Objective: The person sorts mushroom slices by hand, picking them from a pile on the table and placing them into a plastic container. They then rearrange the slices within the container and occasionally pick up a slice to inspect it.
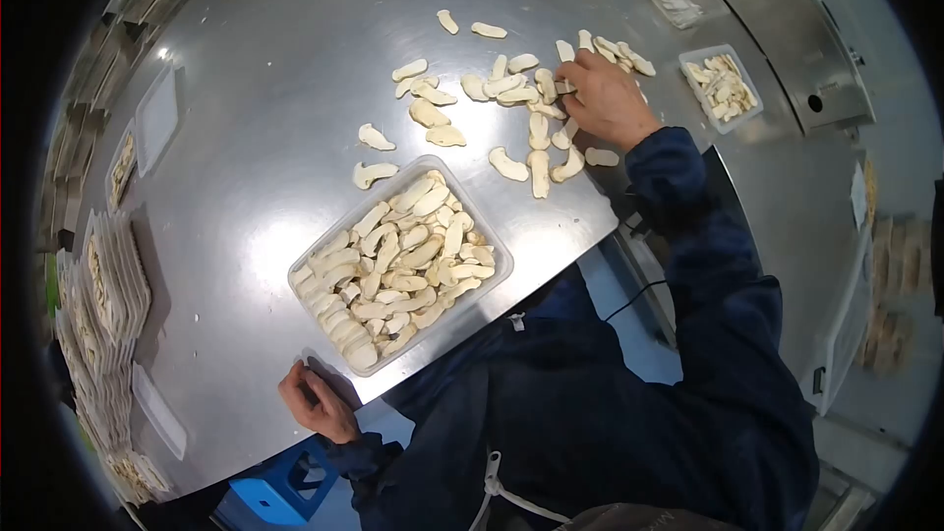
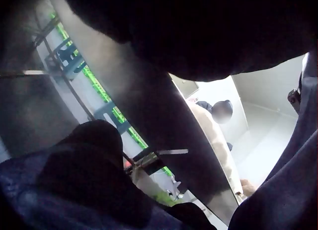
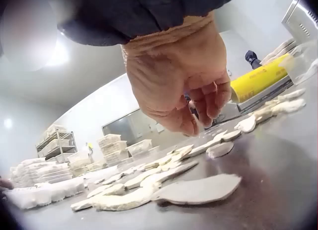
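The right hand (image 1: 605, 98) reaches out over the round shiny steel surface (image 1: 265, 69) and lies among the scattered pale cream flat slices (image 1: 508, 165), which are spread loose on the far part of this surface. In the right wrist view, its fingers (image 3: 211, 98) are bent downward just above the slices; whether they pinch one of them I cannot tell. The left hand (image 1: 317, 401) rests at the near edge of the surface with its fingers loosely curled, and it holds nothing that I can see. Between the two hands stands a clear rectangular plastic tray (image 1: 495, 246), filled with the same pale slices in rough rows. A second, smaller clear tray with slices (image 1: 723, 84) stands further to the right, near a grey metal machine (image 1: 787, 29). Stacks of filled trays (image 1: 103, 305) stand at the left edge.
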`<state>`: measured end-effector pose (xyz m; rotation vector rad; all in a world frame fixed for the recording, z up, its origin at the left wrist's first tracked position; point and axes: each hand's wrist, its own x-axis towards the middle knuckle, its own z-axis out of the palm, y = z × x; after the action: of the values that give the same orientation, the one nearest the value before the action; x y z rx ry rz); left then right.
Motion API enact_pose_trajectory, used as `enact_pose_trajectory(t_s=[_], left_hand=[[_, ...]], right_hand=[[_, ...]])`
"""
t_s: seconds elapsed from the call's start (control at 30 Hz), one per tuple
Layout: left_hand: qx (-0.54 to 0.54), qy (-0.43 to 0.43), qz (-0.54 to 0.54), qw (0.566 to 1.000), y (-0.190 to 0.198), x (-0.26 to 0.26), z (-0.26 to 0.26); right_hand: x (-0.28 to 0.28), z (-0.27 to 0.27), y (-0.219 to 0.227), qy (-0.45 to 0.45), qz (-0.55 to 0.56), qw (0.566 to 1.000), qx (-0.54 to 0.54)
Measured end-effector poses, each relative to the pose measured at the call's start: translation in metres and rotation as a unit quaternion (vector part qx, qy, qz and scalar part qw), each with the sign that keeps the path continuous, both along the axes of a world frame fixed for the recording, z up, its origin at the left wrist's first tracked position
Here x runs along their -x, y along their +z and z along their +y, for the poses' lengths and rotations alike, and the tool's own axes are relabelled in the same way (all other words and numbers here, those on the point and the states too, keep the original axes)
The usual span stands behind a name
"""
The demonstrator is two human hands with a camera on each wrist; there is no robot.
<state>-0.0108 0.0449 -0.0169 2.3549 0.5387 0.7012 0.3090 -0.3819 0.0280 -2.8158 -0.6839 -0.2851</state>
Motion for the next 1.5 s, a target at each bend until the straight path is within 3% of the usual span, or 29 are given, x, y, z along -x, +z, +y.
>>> enact_pose_trajectory(t_s=[0.33,0.43,0.53,0.63,0.83,0.93,1.03,1.13,1.23,1.27,1.33,1.4,1.5], left_hand=[[-0.007,0.001,-0.003,1.000,0.001,-0.001,-0.001],[-0.007,0.005,0.000,1.000,0.002,0.000,-0.001],[-0.014,-0.003,-0.007,1.000,0.001,0.000,0.000],[0.013,0.003,-0.010,1.000,-0.001,0.002,0.000],[-0.004,0.001,-0.013,1.000,0.001,0.000,-0.001],[-0.006,0.003,-0.010,1.000,0.001,0.000,0.000],[0.030,0.013,-0.007,0.999,-0.001,0.001,-0.001],[0.003,0.000,-0.018,1.000,-0.001,0.000,0.000],[-0.035,-0.017,-0.034,0.999,-0.005,0.000,0.004],[-0.017,-0.007,-0.030,0.999,-0.005,0.002,0.002],[0.016,0.009,-0.020,1.000,-0.002,0.001,0.000],[0.013,0.012,-0.009,1.000,0.002,0.002,-0.001],[0.013,0.005,-0.019,1.000,-0.002,0.002,0.001]], right_hand=[[0.004,0.017,0.003,0.039,-0.019,0.998,0.040],[0.002,0.017,0.004,0.016,0.034,0.998,0.043],[0.003,0.011,0.005,-0.012,0.014,1.000,-0.026],[0.011,0.010,0.016,-0.047,0.077,0.996,0.011],[0.020,0.011,0.003,-0.046,0.054,0.997,-0.010],[0.019,0.013,0.011,-0.081,0.110,0.990,-0.035],[0.017,0.005,0.017,-0.104,0.080,0.985,-0.109],[0.024,-0.001,0.038,-0.100,0.199,0.942,-0.252],[0.046,0.000,0.029,-0.042,0.241,0.897,-0.368],[0.067,0.016,0.045,-0.037,0.229,0.919,-0.319],[0.097,0.035,0.033,0.042,0.096,0.969,-0.224],[0.119,0.051,0.026,0.118,-0.016,0.984,-0.131],[0.140,0.058,0.010,0.102,-0.017,0.991,-0.087]])
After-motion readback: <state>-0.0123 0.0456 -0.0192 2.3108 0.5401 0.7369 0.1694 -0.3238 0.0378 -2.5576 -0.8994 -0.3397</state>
